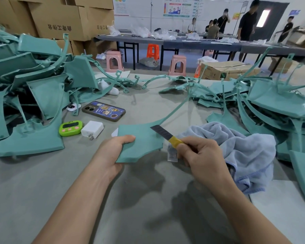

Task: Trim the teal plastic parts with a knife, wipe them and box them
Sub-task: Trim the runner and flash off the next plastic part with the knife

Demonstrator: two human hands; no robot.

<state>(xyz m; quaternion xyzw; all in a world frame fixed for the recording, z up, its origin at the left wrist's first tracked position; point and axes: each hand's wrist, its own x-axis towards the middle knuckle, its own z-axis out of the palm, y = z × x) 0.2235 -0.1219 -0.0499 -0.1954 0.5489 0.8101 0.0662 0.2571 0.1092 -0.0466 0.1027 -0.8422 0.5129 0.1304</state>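
Observation:
My left hand (pixel 111 152) grips the near left edge of a flat teal plastic part (pixel 141 143), thumb on top, holding it just above the grey table. A thin curved arm of the part runs up and to the right. My right hand (pixel 199 155) pinches a knife (pixel 163 133) with a dark blade and yellow tape on its handle. The blade lies against the part's right edge. A crumpled light blue towel (pixel 243 152) lies right of my right hand.
Heaps of teal parts (pixel 30 88) fill the left, and more teal parts (pixel 275 106) fill the right. A phone (pixel 103 111), green timer (pixel 70 128) and white charger (pixel 92 129) lie left of centre. Cardboard boxes (pixel 60 16), stools and people stand behind.

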